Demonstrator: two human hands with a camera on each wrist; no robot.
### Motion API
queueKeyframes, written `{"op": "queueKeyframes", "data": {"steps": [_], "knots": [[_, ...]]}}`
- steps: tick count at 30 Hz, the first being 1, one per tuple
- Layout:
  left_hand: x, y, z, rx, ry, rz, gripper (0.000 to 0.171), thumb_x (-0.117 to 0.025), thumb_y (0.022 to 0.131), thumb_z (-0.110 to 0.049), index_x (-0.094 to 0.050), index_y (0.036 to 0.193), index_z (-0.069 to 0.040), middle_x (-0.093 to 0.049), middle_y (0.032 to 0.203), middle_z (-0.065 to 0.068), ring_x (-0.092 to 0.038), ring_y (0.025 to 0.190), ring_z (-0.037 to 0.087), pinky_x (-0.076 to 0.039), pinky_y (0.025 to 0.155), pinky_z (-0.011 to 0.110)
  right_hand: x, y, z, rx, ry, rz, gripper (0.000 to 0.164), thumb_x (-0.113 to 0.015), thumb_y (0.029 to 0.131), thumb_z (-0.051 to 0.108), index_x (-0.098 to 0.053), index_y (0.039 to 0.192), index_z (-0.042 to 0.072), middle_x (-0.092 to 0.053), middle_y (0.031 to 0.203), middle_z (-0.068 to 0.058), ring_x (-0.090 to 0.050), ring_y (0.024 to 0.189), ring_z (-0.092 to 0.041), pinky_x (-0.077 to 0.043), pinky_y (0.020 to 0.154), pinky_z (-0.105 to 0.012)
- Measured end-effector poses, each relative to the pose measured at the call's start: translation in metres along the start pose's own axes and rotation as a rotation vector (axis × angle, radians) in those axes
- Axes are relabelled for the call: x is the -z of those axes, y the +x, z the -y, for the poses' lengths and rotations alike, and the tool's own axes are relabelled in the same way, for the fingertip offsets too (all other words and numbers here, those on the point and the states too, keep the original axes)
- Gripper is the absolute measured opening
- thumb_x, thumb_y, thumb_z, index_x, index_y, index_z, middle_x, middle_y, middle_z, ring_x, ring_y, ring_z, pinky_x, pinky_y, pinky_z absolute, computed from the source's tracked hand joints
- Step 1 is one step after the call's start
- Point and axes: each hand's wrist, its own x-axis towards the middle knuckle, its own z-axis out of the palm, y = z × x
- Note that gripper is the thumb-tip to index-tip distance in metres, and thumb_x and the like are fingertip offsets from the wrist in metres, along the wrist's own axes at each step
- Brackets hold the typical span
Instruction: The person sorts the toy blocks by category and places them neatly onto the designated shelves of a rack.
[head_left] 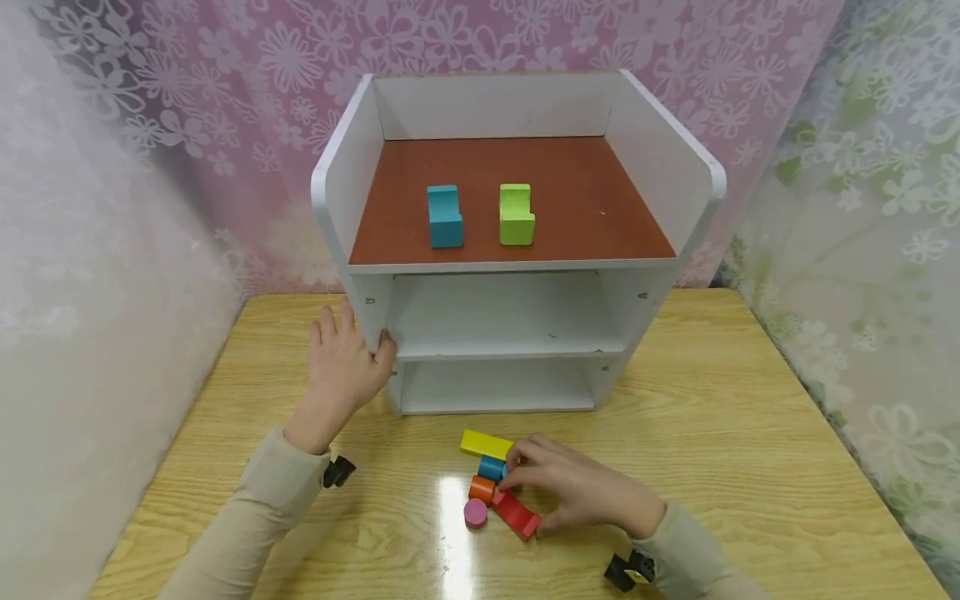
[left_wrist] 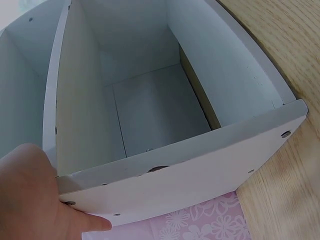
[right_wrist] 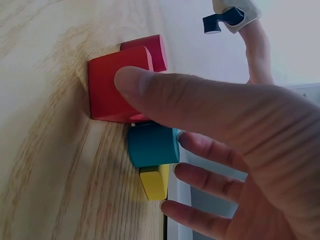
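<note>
My left hand (head_left: 341, 367) holds the left side panel of a white shelf unit (head_left: 510, 267); its thumb lies at the front edge, the other fingers along the outer side. On the table my right hand (head_left: 577, 483) pinches a red arch block (head_left: 517, 514) by its ends. In the right wrist view the thumb presses the block's end face, while the index fingertip is hidden. Close by lie a blue cylinder (right_wrist: 152, 145), an orange cylinder (head_left: 482, 489), a pink round block (head_left: 476, 513) and a yellow bar (head_left: 486, 444).
Atop the unit's brown board (head_left: 570, 192) stand a teal notched block (head_left: 446, 218) and a lime green one (head_left: 516, 217), side by side with a gap. Beneath are two white compartments (head_left: 502, 312). A wooden table (head_left: 750, 450) carries everything, with floral curtains (head_left: 300, 108) around it.
</note>
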Motion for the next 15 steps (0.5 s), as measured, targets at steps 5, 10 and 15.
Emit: {"op": "queueKeyframes", "data": {"steps": [5, 10, 15], "knots": [[-0.0003, -0.0002, 0.0, 0.002, 0.004, 0.005, 0.064, -0.026, 0.102, -0.037, -0.017, 0.159, -0.009, -0.014, 0.158, 0.031, -0.01, 0.14, 0.059, -0.01, 0.11, 0.069, -0.0004, 0.0008, 0.0018, -0.004, -0.028, 0.003, 0.056, -0.091, 0.067, 0.029, -0.07, 0.118, 0.023, -0.05, 0.122, 0.006, -0.046, 0.113, -0.014, -0.047, 0.095, -0.036], [-0.0003, 0.0001, -0.0002, 0.008, 0.004, 0.012, 0.065, -0.025, 0.102, -0.037, -0.017, 0.159, -0.009, -0.013, 0.158, 0.031, -0.009, 0.14, 0.059, -0.01, 0.11, 0.068, -0.001, 0.0027, 0.0035, 0.0, -0.084, 0.014, 0.058, -0.09, 0.068, 0.03, -0.068, 0.121, 0.025, -0.048, 0.126, 0.002, -0.044, 0.113, -0.017, -0.047, 0.093, -0.037], [0.0003, 0.0002, -0.0005, 0.013, 0.004, 0.023, 0.065, -0.025, 0.102, -0.037, -0.015, 0.16, -0.01, -0.013, 0.158, 0.031, -0.009, 0.141, 0.059, -0.009, 0.111, 0.068, -0.0015, 0.0046, 0.0059, -0.001, -0.125, 0.021, 0.056, -0.088, 0.069, 0.03, -0.068, 0.121, 0.025, -0.048, 0.127, -0.001, -0.044, 0.111, -0.018, -0.048, 0.09, -0.036]]}}
